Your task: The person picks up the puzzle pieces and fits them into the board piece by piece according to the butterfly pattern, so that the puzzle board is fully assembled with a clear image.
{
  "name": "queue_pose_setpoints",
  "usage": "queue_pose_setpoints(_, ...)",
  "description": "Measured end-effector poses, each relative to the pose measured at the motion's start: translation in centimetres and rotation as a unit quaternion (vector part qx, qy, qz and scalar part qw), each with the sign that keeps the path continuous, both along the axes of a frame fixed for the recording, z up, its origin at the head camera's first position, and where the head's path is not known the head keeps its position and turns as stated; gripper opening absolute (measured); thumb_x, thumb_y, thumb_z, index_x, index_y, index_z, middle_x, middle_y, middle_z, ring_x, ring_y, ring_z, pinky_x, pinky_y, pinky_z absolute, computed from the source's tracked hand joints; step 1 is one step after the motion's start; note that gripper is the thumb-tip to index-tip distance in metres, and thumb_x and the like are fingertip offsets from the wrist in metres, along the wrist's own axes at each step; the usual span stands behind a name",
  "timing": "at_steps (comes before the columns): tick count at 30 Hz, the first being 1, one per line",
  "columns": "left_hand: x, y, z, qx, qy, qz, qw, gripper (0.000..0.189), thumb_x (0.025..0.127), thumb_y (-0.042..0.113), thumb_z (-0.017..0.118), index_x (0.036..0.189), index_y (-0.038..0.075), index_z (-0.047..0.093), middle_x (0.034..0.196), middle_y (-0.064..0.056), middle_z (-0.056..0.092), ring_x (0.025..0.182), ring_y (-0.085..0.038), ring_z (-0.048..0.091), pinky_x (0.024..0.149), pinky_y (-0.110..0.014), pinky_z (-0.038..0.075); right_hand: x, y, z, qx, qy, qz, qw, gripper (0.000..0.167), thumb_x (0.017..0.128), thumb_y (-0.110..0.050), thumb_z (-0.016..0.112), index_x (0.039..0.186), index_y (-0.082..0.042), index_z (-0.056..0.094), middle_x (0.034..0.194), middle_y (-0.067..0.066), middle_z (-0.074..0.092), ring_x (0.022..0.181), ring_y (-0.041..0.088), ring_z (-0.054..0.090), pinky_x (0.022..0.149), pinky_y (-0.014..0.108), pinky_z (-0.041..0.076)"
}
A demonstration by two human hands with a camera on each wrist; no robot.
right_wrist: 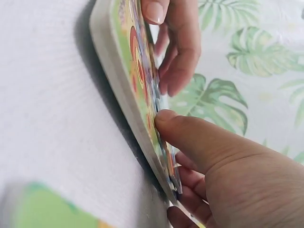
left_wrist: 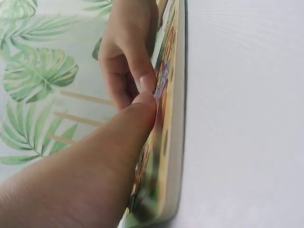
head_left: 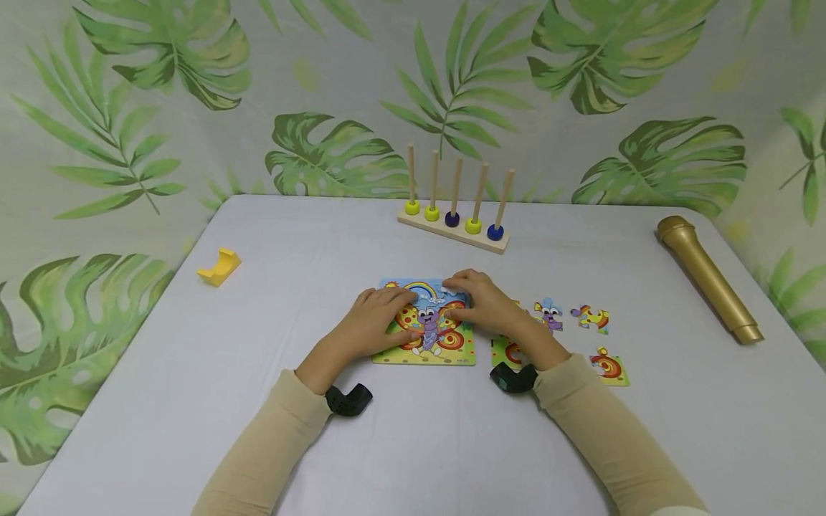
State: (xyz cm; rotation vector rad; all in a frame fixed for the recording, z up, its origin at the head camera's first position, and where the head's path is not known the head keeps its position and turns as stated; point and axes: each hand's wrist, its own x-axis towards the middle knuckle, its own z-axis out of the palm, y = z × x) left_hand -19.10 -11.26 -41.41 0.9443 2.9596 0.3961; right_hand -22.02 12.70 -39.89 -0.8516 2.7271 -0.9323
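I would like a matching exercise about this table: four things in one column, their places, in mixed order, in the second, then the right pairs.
1. Microphone
2. Yellow piece
3. Peg rack
4. Puzzle board

A. Near the table's left edge
B. Under the left hand and right hand
C. Near the right edge
D. Near the back edge

Pairs: 1-C, 2-A, 3-D, 4-B

Seen from head and wrists: one wide, two close.
From the head, facing forward and down from well above the bench (head_left: 426, 444) to the leaf-print backdrop (head_left: 174, 50); from the left wrist, low, close, turned sideways, facing along the butterfly puzzle (head_left: 430, 331) past the left hand (head_left: 379, 319) toward the right hand (head_left: 488, 304); from the right wrist, equally close and sideways, facing the opposite way. Overlapping in all three on puzzle, backdrop and both hands.
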Motion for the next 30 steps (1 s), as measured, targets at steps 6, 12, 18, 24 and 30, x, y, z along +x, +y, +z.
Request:
queue_pose_setpoints(6,-0.1,0.9,0.3,-0.032,0.025,-0.016,0.9991,0.063,0.083,0.063,0.043,0.138,0.033,0.035,0.128,-0.006,0.04,0.12,-0.027,0.032,0.098,-0.048,0.022,-0.1,0.0,-0.3,-0.002,-0.002,0.0,1.0,0.054,0.081,-0.032,0.067,0.127,-0.008,0.051,0.126,0.013,0.042,0.116,0.032,0.035,0.095,0.049,0.032)
queue_pose_setpoints(12,0.1,1.9,0.9,-0.071,0.034,-0.014,0.9968,0.061,0.082,0.065,0.041,0.136,0.038,0.037,0.121,-0.013,0.04,0.117,-0.033,0.032,0.093,-0.051,0.026,-0.3,-0.1,-0.5,-0.005,0.007,-0.002,1.0,0.052,0.08,-0.031,0.067,0.126,-0.01,0.053,0.123,0.012,0.043,0.113,0.031,0.036,0.093,0.048,0.032)
queue_pose_setpoints(18,0.2,2.1,0.8,-0.065,0.028,-0.001,0.9975,0.057,0.083,0.064,0.041,0.134,0.04,0.041,0.128,-0.007,0.037,0.119,-0.03,0.03,0.094,-0.049,0.024,-0.3,0.0,-0.8,-0.013,-0.001,-0.001,0.9999,0.05,0.081,-0.03,0.067,0.125,-0.01,0.054,0.125,0.011,0.041,0.114,0.031,0.035,0.094,0.049,0.03)
queue_pose_setpoints(24,0.1,2.0,0.5,-0.05,0.025,0.001,0.9984,0.056,0.082,0.065,0.041,0.133,0.04,0.041,0.131,-0.004,0.035,0.121,-0.029,0.027,0.095,-0.049,0.022,-0.5,0.3,-0.9,-0.04,-0.023,0.004,0.9989,0.043,0.083,-0.022,0.065,0.124,-0.011,0.055,0.132,0.012,0.038,0.12,0.034,0.03,0.096,0.053,0.025)
queue_pose_setpoints(30,-0.1,1.9,0.1,-0.031,0.02,-0.001,0.9993,0.057,0.082,0.064,0.042,0.134,0.04,0.04,0.131,-0.005,0.035,0.122,-0.028,0.026,0.095,-0.048,0.02,-0.6,0.3,-0.8,-0.014,-0.027,0.011,0.9995,0.045,0.084,-0.024,0.064,0.126,-0.013,0.053,0.136,0.012,0.036,0.123,0.035,0.027,0.097,0.054,0.024)
